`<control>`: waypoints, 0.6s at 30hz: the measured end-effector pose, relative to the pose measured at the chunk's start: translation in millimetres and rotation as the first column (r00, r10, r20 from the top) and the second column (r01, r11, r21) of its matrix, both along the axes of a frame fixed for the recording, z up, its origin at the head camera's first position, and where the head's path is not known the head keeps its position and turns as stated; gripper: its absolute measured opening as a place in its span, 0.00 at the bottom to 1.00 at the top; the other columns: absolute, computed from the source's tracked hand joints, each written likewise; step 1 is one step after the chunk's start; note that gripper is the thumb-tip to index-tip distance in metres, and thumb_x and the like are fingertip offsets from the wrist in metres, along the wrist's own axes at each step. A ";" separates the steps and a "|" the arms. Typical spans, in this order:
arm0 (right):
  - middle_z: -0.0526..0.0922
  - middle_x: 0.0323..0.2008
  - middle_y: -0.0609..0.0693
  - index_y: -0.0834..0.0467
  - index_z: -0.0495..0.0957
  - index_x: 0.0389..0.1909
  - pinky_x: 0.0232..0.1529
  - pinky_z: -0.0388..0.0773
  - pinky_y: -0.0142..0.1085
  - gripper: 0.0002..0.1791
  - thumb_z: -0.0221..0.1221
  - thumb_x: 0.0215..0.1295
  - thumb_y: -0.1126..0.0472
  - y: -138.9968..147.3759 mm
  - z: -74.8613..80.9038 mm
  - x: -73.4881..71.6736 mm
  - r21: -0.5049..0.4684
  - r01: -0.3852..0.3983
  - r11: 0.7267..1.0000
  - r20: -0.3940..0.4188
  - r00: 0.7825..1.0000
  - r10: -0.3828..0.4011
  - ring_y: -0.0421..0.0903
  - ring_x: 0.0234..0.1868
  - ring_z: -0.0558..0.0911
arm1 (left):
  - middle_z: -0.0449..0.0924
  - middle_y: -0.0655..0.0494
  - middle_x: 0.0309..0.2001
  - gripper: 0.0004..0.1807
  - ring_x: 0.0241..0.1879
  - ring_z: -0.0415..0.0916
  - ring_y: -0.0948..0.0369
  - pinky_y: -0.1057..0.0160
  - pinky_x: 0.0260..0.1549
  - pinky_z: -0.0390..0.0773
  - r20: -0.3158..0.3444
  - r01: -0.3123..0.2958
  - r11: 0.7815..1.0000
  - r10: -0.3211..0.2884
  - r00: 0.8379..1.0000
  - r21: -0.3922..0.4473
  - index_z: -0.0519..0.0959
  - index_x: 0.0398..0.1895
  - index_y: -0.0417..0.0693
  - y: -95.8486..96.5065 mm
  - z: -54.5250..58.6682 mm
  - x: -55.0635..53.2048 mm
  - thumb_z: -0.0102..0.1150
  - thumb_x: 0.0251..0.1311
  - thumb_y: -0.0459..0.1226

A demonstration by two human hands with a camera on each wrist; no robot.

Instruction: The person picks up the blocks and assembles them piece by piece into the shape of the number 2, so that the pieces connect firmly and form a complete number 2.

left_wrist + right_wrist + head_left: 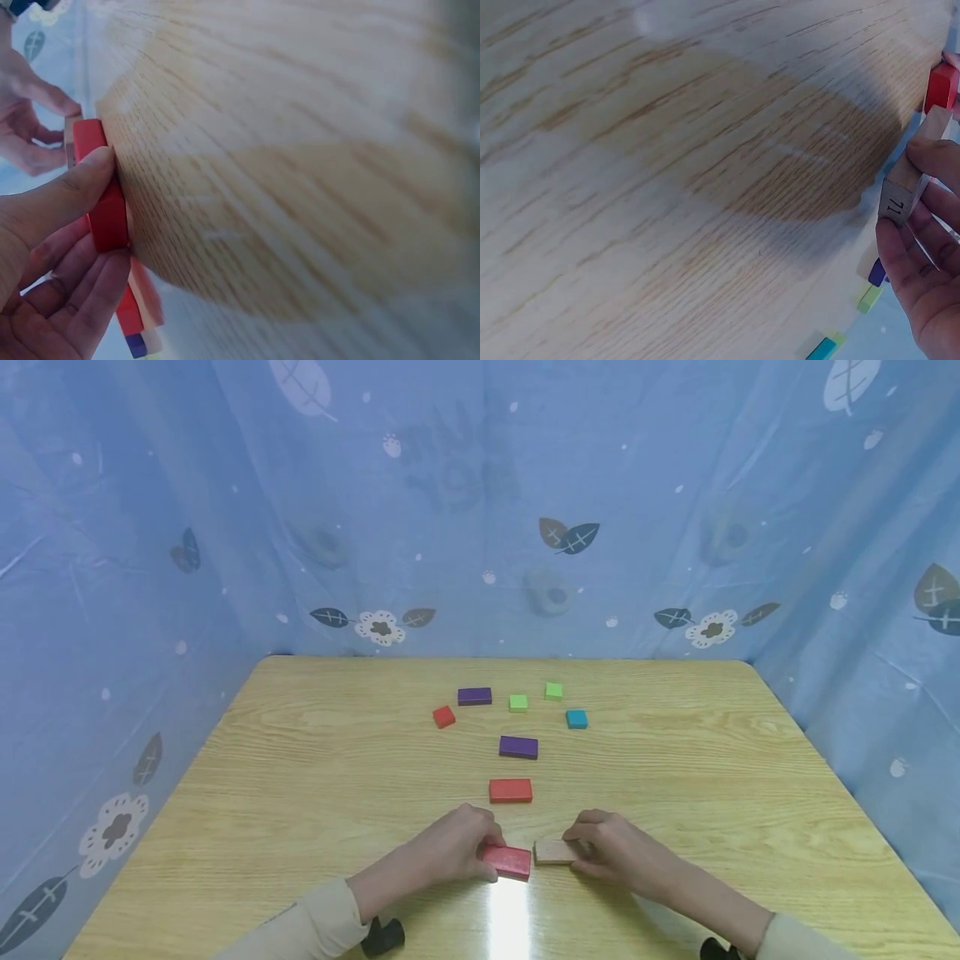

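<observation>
In the head view my left hand (pixel 467 842) pinches a red rectangular block (pixel 510 862) between thumb and fingers, near the table's front. Facing it, my right hand (pixel 613 850) grips a plain wooden block (pixel 552 852) by its right part. The two blocks lie nearly end to end, with a narrow gap between them in the head view. Printed on the wooden block's end is "71", visible in the right wrist view, where thumb and fingers hold its sides (pixel 909 171). Just beyond the hands lies another red block (pixel 511 791), untouched.
Farther back on the wood-grained table (pixel 322 760) lie two purple blocks (pixel 518 747), a small red block (pixel 444 717), two small green blocks (pixel 518 703) and a small blue block (pixel 577 719). Blue patterned curtains (pixel 450 510) surround the table's back and sides.
</observation>
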State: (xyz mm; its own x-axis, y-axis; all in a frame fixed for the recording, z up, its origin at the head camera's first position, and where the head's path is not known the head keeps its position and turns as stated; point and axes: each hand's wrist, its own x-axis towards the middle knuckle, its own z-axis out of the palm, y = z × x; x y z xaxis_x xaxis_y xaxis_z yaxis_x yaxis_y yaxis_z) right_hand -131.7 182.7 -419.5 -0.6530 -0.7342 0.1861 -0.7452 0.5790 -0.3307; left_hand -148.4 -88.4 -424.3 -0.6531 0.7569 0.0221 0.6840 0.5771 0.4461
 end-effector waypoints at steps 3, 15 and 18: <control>0.79 0.31 0.44 0.61 0.83 0.37 0.29 0.75 0.24 0.11 0.70 0.52 0.64 -2.1 -0.8 -0.5 0.003 -0.004 1.000 -0.002 1.000 0.004 0.30 0.29 0.71 | 0.80 0.67 0.27 0.14 0.24 0.64 0.74 0.78 0.24 0.66 0.005 -0.003 1.000 0.003 1.000 -0.001 0.86 0.33 0.48 0.2 0.1 0.2 0.77 0.41 0.40; 0.81 0.31 0.45 0.62 0.84 0.37 0.30 0.75 0.24 0.10 0.69 0.52 0.65 -4.6 -6.8 -3.0 -0.011 -0.025 1.000 0.032 0.999 0.025 0.31 0.30 0.73 | 0.80 0.67 0.27 0.14 0.24 0.64 0.74 0.78 0.24 0.67 0.005 -0.008 1.000 0.008 1.000 -0.002 0.86 0.33 0.48 0.5 0.1 0.7 0.77 0.41 0.40; 0.80 0.30 0.44 0.62 0.84 0.36 0.28 0.73 0.23 0.10 0.69 0.52 0.65 -5.1 -6.8 -4.2 -0.006 -0.025 1.000 0.044 0.999 0.025 0.30 0.28 0.70 | 0.79 0.66 0.27 0.14 0.24 0.64 0.74 0.78 0.24 0.67 0.004 -0.010 1.000 0.010 1.000 0.006 0.86 0.33 0.47 0.2 -0.6 1.1 0.77 0.42 0.39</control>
